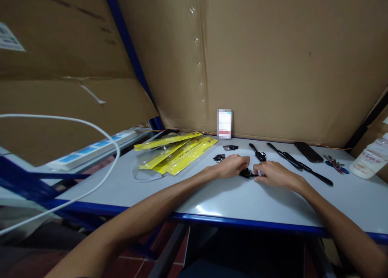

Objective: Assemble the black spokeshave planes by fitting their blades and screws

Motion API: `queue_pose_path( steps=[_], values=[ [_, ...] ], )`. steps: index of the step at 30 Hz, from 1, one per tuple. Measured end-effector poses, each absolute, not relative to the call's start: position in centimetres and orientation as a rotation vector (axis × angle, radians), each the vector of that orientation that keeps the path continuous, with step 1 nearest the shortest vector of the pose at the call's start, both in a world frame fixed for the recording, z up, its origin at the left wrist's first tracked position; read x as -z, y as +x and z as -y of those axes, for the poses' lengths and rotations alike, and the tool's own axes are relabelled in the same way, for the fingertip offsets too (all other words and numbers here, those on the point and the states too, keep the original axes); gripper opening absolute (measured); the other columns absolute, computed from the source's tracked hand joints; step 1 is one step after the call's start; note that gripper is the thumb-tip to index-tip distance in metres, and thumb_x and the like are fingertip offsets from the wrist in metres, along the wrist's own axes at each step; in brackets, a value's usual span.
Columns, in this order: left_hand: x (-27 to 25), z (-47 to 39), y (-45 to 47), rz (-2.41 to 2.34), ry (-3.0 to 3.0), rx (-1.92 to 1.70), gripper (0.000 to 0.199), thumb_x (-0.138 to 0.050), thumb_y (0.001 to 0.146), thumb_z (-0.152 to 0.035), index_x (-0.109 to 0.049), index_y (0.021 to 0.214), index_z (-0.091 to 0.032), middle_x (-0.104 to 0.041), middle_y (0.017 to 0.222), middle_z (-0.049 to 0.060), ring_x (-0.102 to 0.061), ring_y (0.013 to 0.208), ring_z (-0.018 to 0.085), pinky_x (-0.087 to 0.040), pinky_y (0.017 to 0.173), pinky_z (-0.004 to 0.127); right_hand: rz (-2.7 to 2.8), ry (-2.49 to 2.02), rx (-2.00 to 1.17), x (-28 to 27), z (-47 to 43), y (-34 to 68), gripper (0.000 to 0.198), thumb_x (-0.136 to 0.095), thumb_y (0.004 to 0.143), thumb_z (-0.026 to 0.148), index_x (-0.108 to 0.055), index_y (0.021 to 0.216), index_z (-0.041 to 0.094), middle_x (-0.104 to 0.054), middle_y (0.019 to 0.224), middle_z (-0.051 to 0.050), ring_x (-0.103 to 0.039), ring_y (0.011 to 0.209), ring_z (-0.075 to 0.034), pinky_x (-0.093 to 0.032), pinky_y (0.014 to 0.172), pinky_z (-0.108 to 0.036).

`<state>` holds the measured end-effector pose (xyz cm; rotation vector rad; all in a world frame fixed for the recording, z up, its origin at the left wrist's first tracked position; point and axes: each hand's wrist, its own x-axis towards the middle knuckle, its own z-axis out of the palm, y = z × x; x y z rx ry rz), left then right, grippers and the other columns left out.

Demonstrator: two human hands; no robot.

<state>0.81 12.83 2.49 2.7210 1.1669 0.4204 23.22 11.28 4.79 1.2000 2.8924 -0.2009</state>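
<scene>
A small black part (247, 173) is between my two hands, just above or on the white tabletop; its exact kind is hidden by the fingers. My left hand (232, 166) has its fingers closed on the part's left end. From the other side, my right hand (274, 173) pinches its right end with thumb and fingers. Right behind the hands lies a black piece with a narrow handle-like end (257, 152). Two small dark clip-like pieces, one nearer (219, 157) and one farther (230, 147), rest beyond my left hand. Long slim black bars (298, 163) lie beyond my right hand.
Yellow-backed clear packages (184, 154) are piled on the table's left. A phone with a lit screen (224, 124) leans against the cardboard wall. Toward the right are a dark phone (308, 152), keys (335, 163) and a white bottle (368, 161). A white cable (118, 148) loops near a power strip (91, 150).
</scene>
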Motion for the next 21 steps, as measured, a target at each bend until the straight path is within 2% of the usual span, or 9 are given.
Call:
queue_pose_path(
  steps=[7, 12, 21],
  values=[
    [-1.92, -12.86, 0.96, -1.183, 2.806, -0.434, 0.015, -0.044, 0.096, -0.013, -0.057, 0.094, -0.020, -0.067, 0.078, 0.002, -0.060, 0.070, 0.018, -0.032, 0.061, 0.027, -2.906, 1.180, 0.167, -4.24, -11.78, 23.33, 0.014, -0.061, 0.093, 0.035, -0.066, 0.099, 0.023, -0.071, 0.096, -0.007, -0.061, 0.082, -0.022, -0.033, 0.066, -0.030],
    [-1.92, -12.75, 1.12, -1.197, 2.786, -0.393, 0.014, -0.045, 0.098, -0.016, -0.058, 0.097, -0.021, -0.066, 0.074, 0.001, -0.061, 0.069, 0.019, -0.031, 0.059, 0.027, -2.910, 1.177, 0.172, -4.05, -11.95, 23.43, 0.014, -0.062, 0.093, 0.036, -0.066, 0.099, 0.023, -0.071, 0.095, -0.007, -0.061, 0.080, -0.022, -0.033, 0.066, -0.030],
    [-2.47, -12.14, 1.10, -1.182, 2.900, -0.311, 0.015, -0.042, 0.100, -0.019, -0.057, 0.099, -0.019, -0.070, 0.081, 0.005, -0.062, 0.068, 0.020, -0.032, 0.060, 0.028, -2.883, 1.199, 0.175, -4.46, -11.66, 23.24, 0.013, -0.063, 0.093, 0.036, -0.065, 0.096, 0.023, -0.071, 0.094, -0.005, -0.062, 0.081, -0.021, -0.032, 0.065, -0.029]
  ],
)
